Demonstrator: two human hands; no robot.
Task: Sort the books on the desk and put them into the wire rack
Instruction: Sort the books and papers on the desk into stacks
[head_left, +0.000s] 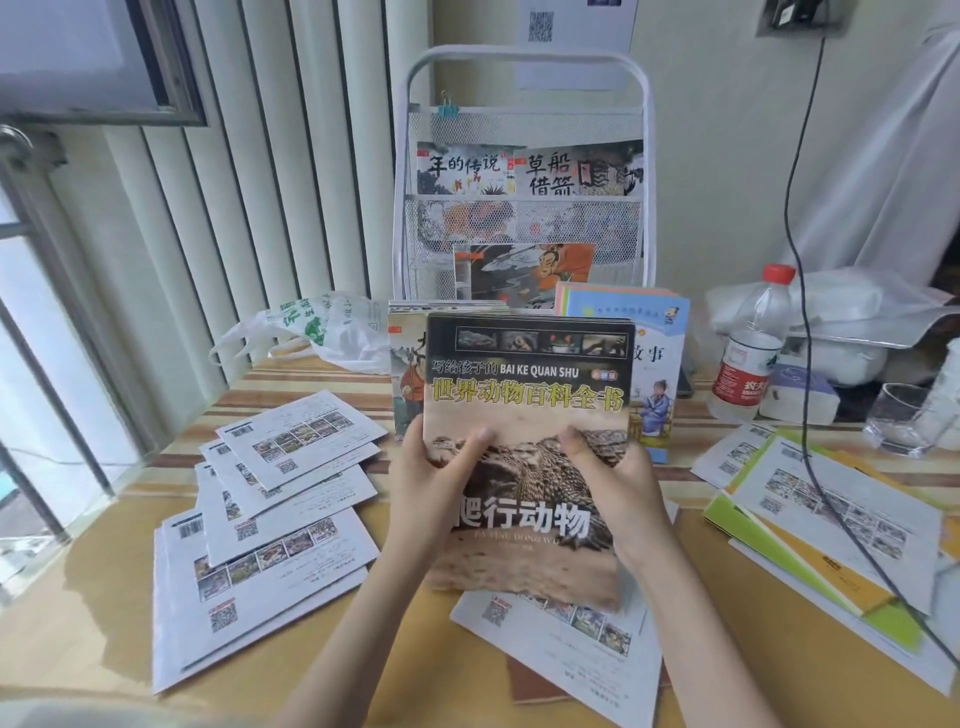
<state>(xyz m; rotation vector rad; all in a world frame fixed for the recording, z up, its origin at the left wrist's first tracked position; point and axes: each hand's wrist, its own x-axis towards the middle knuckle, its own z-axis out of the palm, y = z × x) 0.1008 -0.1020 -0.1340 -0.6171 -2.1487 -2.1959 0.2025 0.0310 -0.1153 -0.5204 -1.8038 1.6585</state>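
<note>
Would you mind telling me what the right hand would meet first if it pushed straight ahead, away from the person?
Probably the blue storybook standing just behind the reptile book that the right hand grips. The wire rack lies further back. Depth is hard to judge from this single view.

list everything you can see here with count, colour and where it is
rack: one, white wire mesh, back centre against the wall
books in rack: at least three, illustrated covers, in its pockets
held stack: several books, reptile cover in front, upright at centre
books behind: a few, blue and orange, before the rack
left booklets: several, white, fanned on the desk
right booklets: several, white, green, yellow, right side
bag: one, white and green, back left
bottle: one, clear, red cap, right
glass: one, clear, far right
cable: one, black, hanging right
left hand: grips stack's left edge
right hand: grips right edge
</note>
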